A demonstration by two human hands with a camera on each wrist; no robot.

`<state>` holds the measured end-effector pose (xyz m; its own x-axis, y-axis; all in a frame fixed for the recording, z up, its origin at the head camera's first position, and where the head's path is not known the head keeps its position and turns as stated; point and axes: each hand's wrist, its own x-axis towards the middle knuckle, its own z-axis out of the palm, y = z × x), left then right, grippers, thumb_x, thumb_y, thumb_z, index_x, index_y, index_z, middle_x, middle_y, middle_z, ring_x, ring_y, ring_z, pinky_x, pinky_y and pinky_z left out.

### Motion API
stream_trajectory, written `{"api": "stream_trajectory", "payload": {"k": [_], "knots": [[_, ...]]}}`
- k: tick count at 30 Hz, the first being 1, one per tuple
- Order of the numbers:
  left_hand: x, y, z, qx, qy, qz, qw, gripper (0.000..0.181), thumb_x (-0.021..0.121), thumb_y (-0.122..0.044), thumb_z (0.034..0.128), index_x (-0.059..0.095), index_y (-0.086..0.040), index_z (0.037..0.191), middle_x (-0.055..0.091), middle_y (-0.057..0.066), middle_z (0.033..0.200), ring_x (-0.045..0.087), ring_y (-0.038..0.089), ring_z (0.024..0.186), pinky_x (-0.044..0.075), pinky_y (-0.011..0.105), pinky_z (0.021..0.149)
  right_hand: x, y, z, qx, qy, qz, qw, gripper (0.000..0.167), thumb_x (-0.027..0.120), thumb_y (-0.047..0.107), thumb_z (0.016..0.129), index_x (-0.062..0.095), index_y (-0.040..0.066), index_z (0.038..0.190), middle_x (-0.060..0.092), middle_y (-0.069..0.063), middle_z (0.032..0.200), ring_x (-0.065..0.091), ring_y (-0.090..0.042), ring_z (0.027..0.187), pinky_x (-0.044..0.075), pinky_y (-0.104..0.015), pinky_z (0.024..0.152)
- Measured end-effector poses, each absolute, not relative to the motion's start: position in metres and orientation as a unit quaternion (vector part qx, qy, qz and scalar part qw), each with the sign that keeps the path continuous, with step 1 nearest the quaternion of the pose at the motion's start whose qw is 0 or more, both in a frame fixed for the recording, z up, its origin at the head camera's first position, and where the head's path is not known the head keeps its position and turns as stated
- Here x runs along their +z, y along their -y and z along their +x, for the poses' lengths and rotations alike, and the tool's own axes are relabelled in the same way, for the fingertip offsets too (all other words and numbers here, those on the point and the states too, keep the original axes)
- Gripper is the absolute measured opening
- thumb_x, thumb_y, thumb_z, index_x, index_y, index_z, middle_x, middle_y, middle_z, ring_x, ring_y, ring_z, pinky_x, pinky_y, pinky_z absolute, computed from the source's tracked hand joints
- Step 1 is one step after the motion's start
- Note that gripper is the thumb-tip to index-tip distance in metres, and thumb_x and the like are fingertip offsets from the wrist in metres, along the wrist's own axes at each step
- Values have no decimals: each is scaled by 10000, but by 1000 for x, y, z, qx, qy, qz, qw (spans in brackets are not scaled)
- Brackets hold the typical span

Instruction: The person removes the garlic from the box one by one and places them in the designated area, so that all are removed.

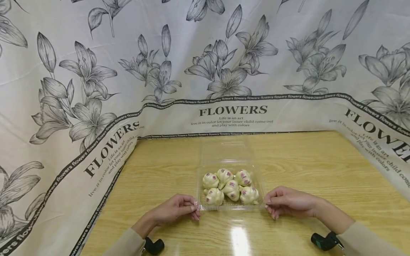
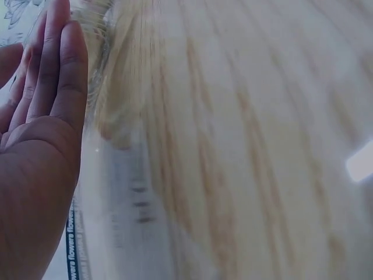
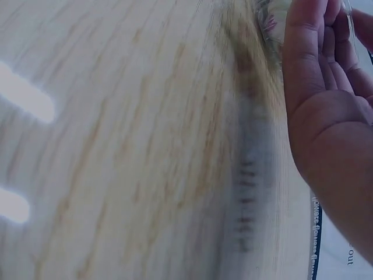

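A clear plastic clamshell box (image 1: 229, 207) rests on the table with its transparent lid (image 1: 226, 151) folded back away from me. Inside lie several garlic bulbs (image 1: 232, 190), cream with purple streaks. My left hand (image 1: 176, 209) pinches the box's near left corner between thumb and fingers. At the near right corner, my right hand (image 1: 289, 202) pinches the rim in the same way. The right wrist view shows a thin plastic edge between that hand's thumb and fingers. In the left wrist view, the left hand (image 2: 44, 111) is at the edge and its contact with the box is mostly hidden.
The wood-grain table (image 1: 166, 160) reflects a bright light near its front. A white cloth (image 1: 234, 119) printed with flowers and lettering hangs along the back and both sides. Black wrist devices (image 1: 324, 241) are seen below both forearms.
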<state>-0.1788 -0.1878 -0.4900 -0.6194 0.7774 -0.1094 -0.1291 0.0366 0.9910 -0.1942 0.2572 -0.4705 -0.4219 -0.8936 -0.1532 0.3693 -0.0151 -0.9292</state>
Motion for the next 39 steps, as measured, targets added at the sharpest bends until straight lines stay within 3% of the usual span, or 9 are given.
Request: {"api": "stream_trajectory", "payload": {"k": [7, 13, 17, 20, 23, 28, 32, 39], "knots": [[-488, 187, -178, 635, -638, 253, 356, 395, 546, -164, 1073, 542, 208, 1206, 666, 297, 1122, 714, 218, 1001, 589, 402, 953, -467, -259, -194, -654, -543, -248, 465, 294, 387, 74, 1111, 665, -18, 1080, 678, -51, 992, 664, -118, 871, 595, -261, 805], [-484, 187, -178, 629, -644, 247, 360, 402, 536, -181, 1080, 552, 198, 1210, 676, 240, 1093, 711, 220, 986, 591, 399, 946, -461, -260, -192, -631, -591, -239, 444, 289, 429, 108, 1108, 637, -92, 1090, 676, -97, 985, 668, -136, 855, 606, -283, 787], [-479, 186, -177, 621, -653, 244, 359, 393, 536, -191, 1081, 571, 176, 1218, 687, 198, 1073, 714, 229, 977, 595, 398, 934, -452, -261, -189, -575, -676, -248, 387, 321, 477, 136, 1098, 624, -148, 1124, 677, -204, 985, 689, -220, 837, 627, -374, 757], [-475, 187, -177, 607, -669, 239, 357, 369, 545, -200, 1078, 606, 135, 1218, 699, 200, 1065, 721, 242, 975, 601, 398, 921, -443, -260, -186, -523, -744, -250, 331, 307, 521, 165, 1083, 648, -109, 1137, 674, -245, 981, 681, -296, 826, 617, -420, 727], [-471, 189, -177, 590, -693, 232, 344, 338, 562, -213, 1072, 635, 88, 1207, 705, 210, 1075, 722, 268, 986, 607, 392, 907, -434, -258, -184, -486, -790, -242, 286, 290, 560, 191, 1067, 647, -67, 1167, 676, -212, 988, 658, -311, 848, 596, -391, 719], [-465, 192, -177, 530, -769, 239, 266, 270, 589, -241, 1062, 653, -35, 1225, 697, 138, 1140, 709, 274, 1034, 609, 351, 861, -423, -253, -182, -449, -833, -236, 219, 347, 595, 186, 1051, 594, -91, 1261, 674, -156, 1096, 652, -278, 983, 585, -325, 785], [-459, 193, -178, 479, -819, 249, 197, 309, 587, -254, 1064, 610, -90, 1324, 637, 80, 1292, 666, 238, 1142, 583, 339, 918, -417, -250, -181, -410, -863, -252, 151, 376, 631, 187, 1033, 587, -84, 1290, 672, -101, 1109, 645, -233, 1009, 581, -305, 809], [-451, 184, -177, 375, -881, 278, 79, 545, 594, -331, 1055, 449, -75, 1514, 483, 139, 1500, 515, 316, 1344, 512, 486, 1053, -415, -246, -187, -297, -905, -304, 2, 393, 700, 212, 992, 611, -20, 1296, 671, -137, 1196, 646, -317, 1076, 578, -462, 873]]}}
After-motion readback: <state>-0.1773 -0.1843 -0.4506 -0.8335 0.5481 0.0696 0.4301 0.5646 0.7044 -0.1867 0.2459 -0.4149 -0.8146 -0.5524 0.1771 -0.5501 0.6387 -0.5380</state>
